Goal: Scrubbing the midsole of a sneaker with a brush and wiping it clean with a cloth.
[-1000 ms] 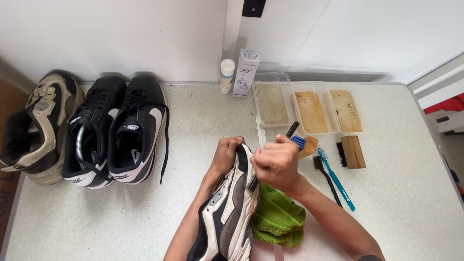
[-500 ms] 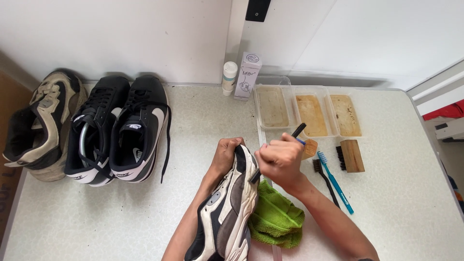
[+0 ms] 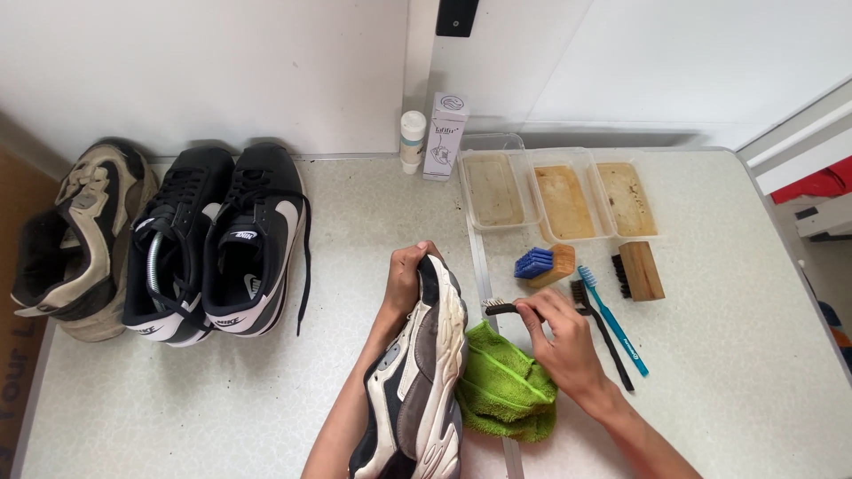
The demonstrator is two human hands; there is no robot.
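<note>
– What's by the wall?
– Three shoes (image 3: 169, 244) in a row – plus a white bottle (image 3: 412, 140) and a box (image 3: 445, 137).
– And the trays (image 3: 563, 200)?
– Three, side by side, with brushes (image 3: 590, 284) just below.

We see a big pale desk (image 3: 266, 390) with tiny dark specks all over it. It has a thin seam (image 3: 484, 293) running down its middle. Its far right corner is round. Behind the desk stands a plain white wall (image 3: 195, 71). A white strip (image 3: 417, 53) runs up the wall, and a small black box (image 3: 456, 16) sits on it near the top. To the right the wall looks a bit more grey (image 3: 666, 62). On the left edge we see a brown floor (image 3: 18, 266). On the right, past the desk, we see white bars (image 3: 799, 142) and something red (image 3: 821, 184). The light is soft and bright, like daytime.
</note>
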